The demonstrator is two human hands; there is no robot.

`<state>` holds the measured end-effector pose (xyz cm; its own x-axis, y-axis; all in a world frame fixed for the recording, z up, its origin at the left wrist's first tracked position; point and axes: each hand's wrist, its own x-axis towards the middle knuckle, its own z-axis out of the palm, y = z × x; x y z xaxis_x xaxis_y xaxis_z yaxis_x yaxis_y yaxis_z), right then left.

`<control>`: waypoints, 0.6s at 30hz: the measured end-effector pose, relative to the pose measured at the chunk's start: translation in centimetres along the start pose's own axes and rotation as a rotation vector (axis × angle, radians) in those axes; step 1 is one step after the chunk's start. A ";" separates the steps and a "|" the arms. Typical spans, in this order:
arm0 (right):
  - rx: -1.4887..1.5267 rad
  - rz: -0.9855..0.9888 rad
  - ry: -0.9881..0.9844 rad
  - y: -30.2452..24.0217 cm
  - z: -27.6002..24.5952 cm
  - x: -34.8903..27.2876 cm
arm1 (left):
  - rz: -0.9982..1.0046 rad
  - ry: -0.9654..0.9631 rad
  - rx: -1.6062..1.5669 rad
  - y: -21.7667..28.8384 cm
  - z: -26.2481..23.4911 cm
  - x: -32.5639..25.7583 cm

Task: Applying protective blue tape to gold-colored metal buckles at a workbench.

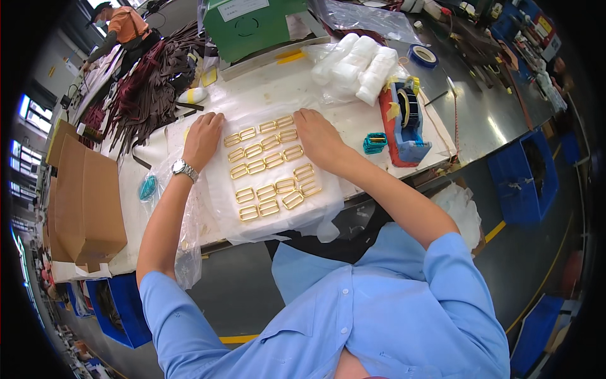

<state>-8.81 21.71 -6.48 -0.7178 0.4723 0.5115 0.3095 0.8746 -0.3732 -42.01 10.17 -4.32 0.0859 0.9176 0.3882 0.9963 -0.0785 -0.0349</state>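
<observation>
Gold rectangular slide buckles (256, 166) lie in uneven rows on a thin white plastic sheet (218, 189) on the worktable. The nearer right ones sit at odd angles. My left hand (203, 140), with a watch on its wrist, is at the sheet's far left corner, its fingers curled down and closed on the edge. At the far right corner is my right hand (320, 140), fingers bent together over the sheet, close beside the last buckle of the far row. Its fingertips are partly hidden.
A red and blue tape dispenser (404, 126) stands right of the sheet, near teal-wrapped buckles (375, 143). White wrapped rolls (360, 60) and a green box (243, 28) are behind. At left stand a cardboard box (88, 196) and a teal bundle (148, 187); another person (126, 28) works far left.
</observation>
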 end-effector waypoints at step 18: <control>0.072 -0.047 -0.176 -0.4 -4.4 -6.7 | -0.112 -0.216 -0.083 9.6 -6.3 -6.8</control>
<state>-1.33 18.64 -6.34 -0.8302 0.3992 0.3891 0.2320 0.8822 -0.4098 -33.07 0.73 -1.46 -0.0183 0.9836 0.1795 0.9971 0.0047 0.0760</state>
